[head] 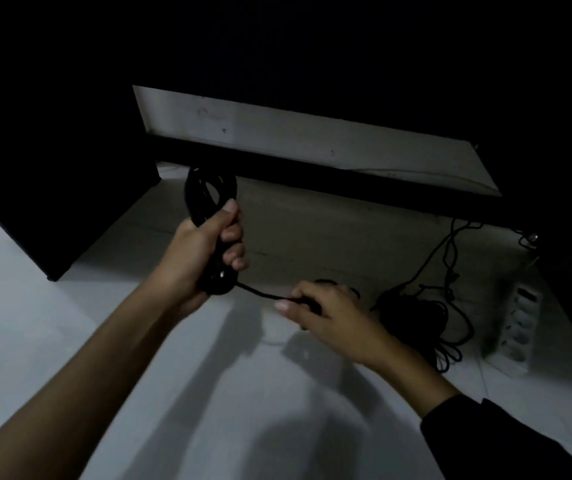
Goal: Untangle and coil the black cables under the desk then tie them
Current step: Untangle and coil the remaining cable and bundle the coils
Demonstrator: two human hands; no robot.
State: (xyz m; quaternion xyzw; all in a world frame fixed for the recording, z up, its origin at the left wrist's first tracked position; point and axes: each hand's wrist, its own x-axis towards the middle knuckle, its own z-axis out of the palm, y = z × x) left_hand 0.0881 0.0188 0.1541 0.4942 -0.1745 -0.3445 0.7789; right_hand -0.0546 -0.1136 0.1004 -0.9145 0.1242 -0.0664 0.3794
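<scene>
Left hand; looped black cable coil

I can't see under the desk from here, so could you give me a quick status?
Left hand grips coiled black cable. Right hand pinches its loose end. Tangled cables beside power strip, still undone.

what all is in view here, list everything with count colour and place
coiled cable: 1, black, gripped in the left hand, loops sticking up above the fist
cable strand: 1, black, running from the coil to the right hand
tangled cables: 1 heap, black, on the floor at right
power strip: 1, white, on the floor at far right
desk panel: 1, pale with black edge, behind
floor: white
left hand: 1, holds the coil
right hand: 1, pinches the strand
</scene>
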